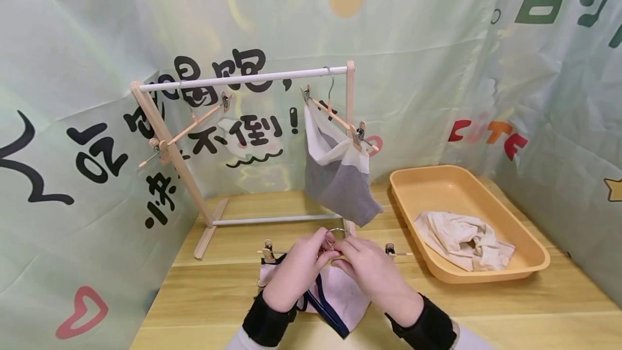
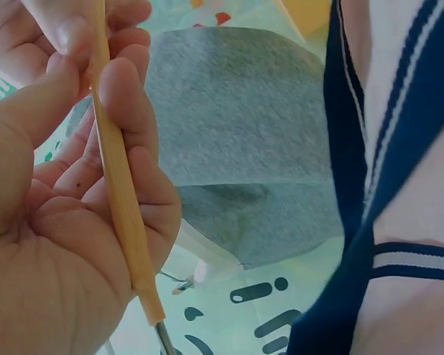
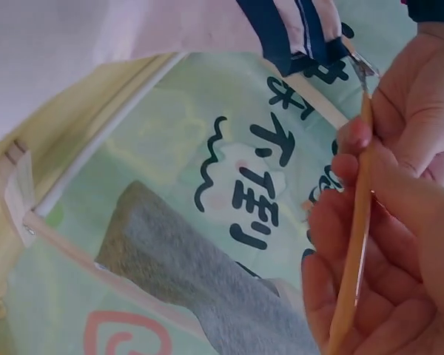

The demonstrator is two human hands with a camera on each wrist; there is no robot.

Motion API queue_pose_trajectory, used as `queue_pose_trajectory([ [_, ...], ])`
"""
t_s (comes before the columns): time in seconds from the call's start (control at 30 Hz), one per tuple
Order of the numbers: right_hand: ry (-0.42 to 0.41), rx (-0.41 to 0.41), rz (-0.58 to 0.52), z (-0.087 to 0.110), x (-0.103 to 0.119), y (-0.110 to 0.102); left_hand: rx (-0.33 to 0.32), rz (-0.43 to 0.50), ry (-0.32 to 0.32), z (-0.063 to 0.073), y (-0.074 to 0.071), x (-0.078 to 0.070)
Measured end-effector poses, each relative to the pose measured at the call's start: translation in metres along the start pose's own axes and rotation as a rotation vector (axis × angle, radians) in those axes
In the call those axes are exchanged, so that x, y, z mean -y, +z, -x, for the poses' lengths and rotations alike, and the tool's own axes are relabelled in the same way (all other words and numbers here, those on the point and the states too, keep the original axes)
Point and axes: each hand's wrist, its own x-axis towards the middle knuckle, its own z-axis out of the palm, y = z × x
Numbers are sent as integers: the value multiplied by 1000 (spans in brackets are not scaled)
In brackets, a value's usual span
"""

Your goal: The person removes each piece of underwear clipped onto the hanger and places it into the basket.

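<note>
Head view: both hands meet near the wood table's front, left hand point(image 1: 303, 261) and right hand point(image 1: 371, 266) close together, fingertips bunched at the middle of a wooden clip hanger point(image 2: 122, 192), just below its metal hook point(image 1: 337, 229). Left wrist view: left fingers curled about the bar. Right wrist view: right fingers likewise, bar running along the palm. A pale pink garment with navy trim point(image 1: 345, 288) lies below the hands, its navy edge at the clip point(image 1: 268, 253) on the hanger's left end; whether the right-end clip point(image 1: 390, 249) grips cloth, cannot tell, the right hand being in the way. Black band point(image 1: 269, 320) round each wrist. Beyond the hands, a rack point(image 1: 272, 76) with white rods and wooden legs; a grey-and-white garment point(image 1: 340, 185) clipped to a hanger at its right end, another clip hanger point(image 1: 194, 123) toward the left. Right of rack, on the table point(image 1: 549, 317): an orange plastic tub point(image 1: 452, 185), crumpled cream cloth point(image 1: 461, 239) inside. Pale green printed fabric point(image 1: 413, 96) stands behind.
</note>
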Motion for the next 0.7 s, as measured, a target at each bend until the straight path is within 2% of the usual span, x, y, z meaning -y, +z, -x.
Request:
queue_pose_trajectory([
  [0.27, 44, -34, -64, 0, -2, 2, 16, 6, -5, 1, 0, -3],
  [0.33, 56, -37, -78, -1, -3, 0, 0, -14, -12, 2, -3, -6],
  [0.43, 69, -50, -94, -4, -5, -5, -64, -45, -17, 6, -13, -8],
  [0.53, 77, -67, -104, -6, -8, -10, -181, -76, 18, 9, -29, -4],
  [0.63, 101, -72, -116, -7, -12, -15, -283, -93, 35, 11, -45, 5],
  [0.7, 132, -65, -129, -7, -14, -19, -307, -88, -12, 13, -56, 14],
])
